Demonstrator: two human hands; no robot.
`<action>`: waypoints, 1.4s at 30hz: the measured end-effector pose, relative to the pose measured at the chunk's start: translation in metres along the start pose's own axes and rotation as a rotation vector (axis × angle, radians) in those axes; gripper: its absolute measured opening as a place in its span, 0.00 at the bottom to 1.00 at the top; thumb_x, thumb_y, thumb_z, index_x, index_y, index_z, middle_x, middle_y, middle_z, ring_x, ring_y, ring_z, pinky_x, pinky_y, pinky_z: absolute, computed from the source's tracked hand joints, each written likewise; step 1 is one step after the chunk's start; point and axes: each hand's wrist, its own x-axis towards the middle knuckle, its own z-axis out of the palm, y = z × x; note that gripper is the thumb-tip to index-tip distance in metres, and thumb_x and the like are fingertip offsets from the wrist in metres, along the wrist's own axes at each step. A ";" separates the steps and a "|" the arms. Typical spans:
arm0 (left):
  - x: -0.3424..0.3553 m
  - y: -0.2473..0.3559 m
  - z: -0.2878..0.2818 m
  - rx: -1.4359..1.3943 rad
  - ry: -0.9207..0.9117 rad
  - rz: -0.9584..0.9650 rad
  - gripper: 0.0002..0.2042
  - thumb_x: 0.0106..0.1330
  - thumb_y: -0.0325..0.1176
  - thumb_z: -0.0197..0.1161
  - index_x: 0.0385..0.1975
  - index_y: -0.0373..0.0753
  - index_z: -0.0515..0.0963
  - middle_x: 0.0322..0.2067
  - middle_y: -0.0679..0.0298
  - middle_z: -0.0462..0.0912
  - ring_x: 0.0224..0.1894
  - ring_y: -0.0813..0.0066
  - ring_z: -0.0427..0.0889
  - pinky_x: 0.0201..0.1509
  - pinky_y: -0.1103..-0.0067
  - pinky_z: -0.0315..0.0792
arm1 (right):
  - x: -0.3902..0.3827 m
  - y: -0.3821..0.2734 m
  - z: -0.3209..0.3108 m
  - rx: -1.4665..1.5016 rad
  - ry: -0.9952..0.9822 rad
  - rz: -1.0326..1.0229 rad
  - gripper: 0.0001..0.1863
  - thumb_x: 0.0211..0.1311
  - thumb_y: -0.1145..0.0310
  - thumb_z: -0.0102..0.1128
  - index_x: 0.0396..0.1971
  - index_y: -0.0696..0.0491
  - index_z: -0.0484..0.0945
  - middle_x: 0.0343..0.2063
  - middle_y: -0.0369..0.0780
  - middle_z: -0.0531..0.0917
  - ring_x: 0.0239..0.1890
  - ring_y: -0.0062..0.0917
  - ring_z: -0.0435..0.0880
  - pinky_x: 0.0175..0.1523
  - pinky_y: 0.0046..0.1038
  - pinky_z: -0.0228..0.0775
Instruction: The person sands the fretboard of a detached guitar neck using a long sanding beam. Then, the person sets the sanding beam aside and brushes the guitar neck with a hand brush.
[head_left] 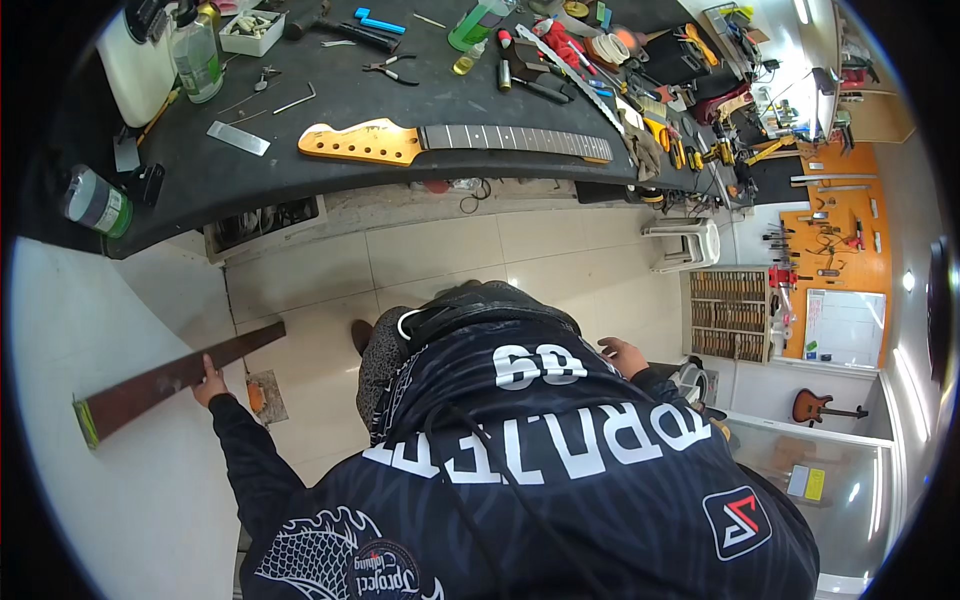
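At the left, my left hand (211,383) is closed on the edge of a long reddish-brown wooden bar (160,388). The bar tapers in view toward the right, and its near left end shows a yellow-green edge. My right hand (624,357) hangs beside my body on the right, its fingers loosely bent and apart with nothing seen in them. On the dark workbench (350,180) lies a guitar neck (505,138), its amber headstock to the left and its dark fretted board to the right. Neither hand touches it.
Pliers (391,70), a hammer (350,32) and a flat metal plate (238,138) lie on the bench. Bottles (197,60) stand at its left. Tools crowd the right end. A white stool (690,243) stands beyond, and a guitar (825,407) hangs at the far right.
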 end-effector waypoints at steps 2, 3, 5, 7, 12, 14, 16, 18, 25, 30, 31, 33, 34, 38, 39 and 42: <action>0.019 0.015 0.015 0.120 -0.072 0.012 0.31 0.65 0.33 0.79 0.66 0.37 0.71 0.57 0.58 0.80 0.55 0.62 0.83 0.56 0.61 0.84 | -0.008 -0.008 -0.001 0.034 -0.025 0.031 0.25 0.67 0.57 0.67 0.60 0.54 0.81 0.48 0.48 0.90 0.49 0.41 0.91 0.58 0.38 0.81; 0.030 0.021 0.021 0.132 -0.091 0.042 0.32 0.64 0.34 0.80 0.65 0.36 0.72 0.56 0.58 0.82 0.53 0.63 0.84 0.53 0.63 0.84 | -0.010 -0.003 0.001 0.025 -0.038 0.030 0.25 0.67 0.57 0.67 0.60 0.54 0.81 0.48 0.48 0.90 0.50 0.41 0.91 0.58 0.38 0.81; 0.048 0.025 0.036 0.151 -0.088 0.059 0.31 0.64 0.35 0.81 0.64 0.36 0.72 0.55 0.58 0.83 0.52 0.63 0.85 0.52 0.64 0.84 | -0.016 0.001 0.005 0.019 -0.052 0.023 0.25 0.68 0.57 0.67 0.60 0.54 0.81 0.48 0.49 0.90 0.50 0.42 0.90 0.58 0.39 0.81; 0.062 0.026 0.055 0.148 -0.068 0.092 0.31 0.63 0.36 0.81 0.62 0.35 0.74 0.53 0.58 0.84 0.48 0.63 0.86 0.48 0.66 0.85 | -0.027 -0.002 0.005 0.007 -0.042 0.044 0.25 0.67 0.57 0.67 0.60 0.54 0.81 0.48 0.49 0.90 0.50 0.42 0.90 0.58 0.39 0.81; 0.091 0.021 0.082 0.200 -0.072 0.090 0.33 0.62 0.37 0.82 0.64 0.34 0.73 0.52 0.57 0.85 0.48 0.63 0.86 0.46 0.67 0.84 | -0.045 0.014 0.019 0.005 -0.028 0.114 0.25 0.67 0.56 0.68 0.59 0.54 0.81 0.48 0.48 0.90 0.51 0.43 0.90 0.59 0.39 0.80; 0.105 0.025 0.088 0.201 -0.084 0.120 0.35 0.62 0.39 0.82 0.65 0.34 0.73 0.52 0.58 0.86 0.48 0.63 0.86 0.45 0.67 0.84 | -0.053 0.015 0.026 0.026 -0.034 0.150 0.25 0.67 0.56 0.68 0.59 0.54 0.82 0.48 0.48 0.90 0.51 0.42 0.90 0.59 0.39 0.80; 0.118 0.036 0.088 0.571 -0.130 0.177 0.35 0.61 0.44 0.82 0.63 0.32 0.74 0.50 0.57 0.86 0.48 0.66 0.86 0.43 0.69 0.83 | -0.061 0.022 0.031 0.040 -0.040 0.182 0.25 0.66 0.56 0.68 0.59 0.53 0.82 0.48 0.48 0.90 0.51 0.42 0.90 0.59 0.39 0.80; 0.122 0.032 0.098 0.768 -0.117 0.326 0.37 0.61 0.49 0.82 0.61 0.27 0.76 0.51 0.55 0.87 0.47 0.66 0.86 0.46 0.70 0.82 | -0.066 0.033 0.040 0.056 -0.040 0.156 0.25 0.66 0.56 0.69 0.58 0.53 0.82 0.48 0.48 0.90 0.50 0.42 0.90 0.58 0.39 0.80; 0.141 0.048 0.130 0.662 -0.076 0.149 0.40 0.62 0.48 0.81 0.66 0.26 0.73 0.61 0.50 0.84 0.58 0.58 0.84 0.67 0.71 0.72 | -0.076 0.029 0.043 0.093 -0.022 0.194 0.23 0.65 0.58 0.69 0.57 0.53 0.83 0.47 0.48 0.90 0.46 0.41 0.91 0.56 0.39 0.81; 0.133 0.062 0.127 0.735 -0.099 0.211 0.44 0.62 0.52 0.80 0.71 0.30 0.68 0.63 0.50 0.82 0.60 0.55 0.83 0.63 0.65 0.75 | -0.075 0.035 0.061 0.142 -0.027 0.171 0.23 0.65 0.59 0.69 0.57 0.53 0.84 0.44 0.49 0.90 0.46 0.41 0.91 0.54 0.38 0.82; 0.107 0.050 0.136 0.748 -0.092 0.067 0.46 0.61 0.55 0.79 0.73 0.33 0.66 0.65 0.51 0.80 0.61 0.53 0.82 0.59 0.60 0.77 | -0.081 0.033 0.058 0.111 -0.019 0.189 0.22 0.66 0.59 0.69 0.56 0.53 0.84 0.44 0.49 0.90 0.46 0.41 0.91 0.54 0.38 0.82; 0.103 0.073 0.117 0.770 -0.088 -0.041 0.50 0.60 0.62 0.77 0.76 0.40 0.61 0.70 0.53 0.75 0.65 0.51 0.78 0.49 0.52 0.79 | -0.075 0.034 0.064 0.127 -0.038 0.166 0.22 0.67 0.58 0.68 0.55 0.54 0.85 0.44 0.49 0.91 0.46 0.42 0.91 0.53 0.38 0.82; 0.095 0.076 0.108 0.776 -0.081 -0.028 0.50 0.60 0.62 0.77 0.76 0.40 0.61 0.70 0.53 0.75 0.65 0.51 0.78 0.49 0.52 0.79 | -0.072 0.036 0.067 0.139 -0.045 0.158 0.22 0.67 0.58 0.68 0.55 0.54 0.85 0.44 0.49 0.91 0.46 0.42 0.91 0.53 0.38 0.82; 0.055 0.078 0.076 0.734 -0.139 -0.077 0.51 0.60 0.66 0.75 0.76 0.40 0.62 0.71 0.52 0.72 0.68 0.48 0.74 0.54 0.50 0.79 | -0.051 0.046 0.078 0.171 -0.069 0.093 0.21 0.68 0.58 0.67 0.55 0.53 0.85 0.43 0.48 0.91 0.46 0.43 0.91 0.54 0.38 0.81; 0.042 0.067 0.063 0.723 -0.124 -0.102 0.50 0.60 0.66 0.75 0.76 0.42 0.62 0.72 0.52 0.71 0.68 0.47 0.73 0.55 0.49 0.79 | -0.043 0.045 0.076 0.155 -0.081 0.062 0.20 0.67 0.59 0.67 0.54 0.53 0.85 0.43 0.48 0.91 0.46 0.43 0.90 0.54 0.39 0.81; -0.003 0.052 0.036 0.749 -0.103 -0.186 0.49 0.60 0.65 0.75 0.76 0.47 0.62 0.73 0.52 0.68 0.69 0.46 0.72 0.56 0.46 0.78 | -0.020 0.046 0.080 0.122 -0.091 -0.005 0.19 0.66 0.63 0.66 0.55 0.52 0.85 0.43 0.48 0.91 0.46 0.43 0.90 0.54 0.39 0.81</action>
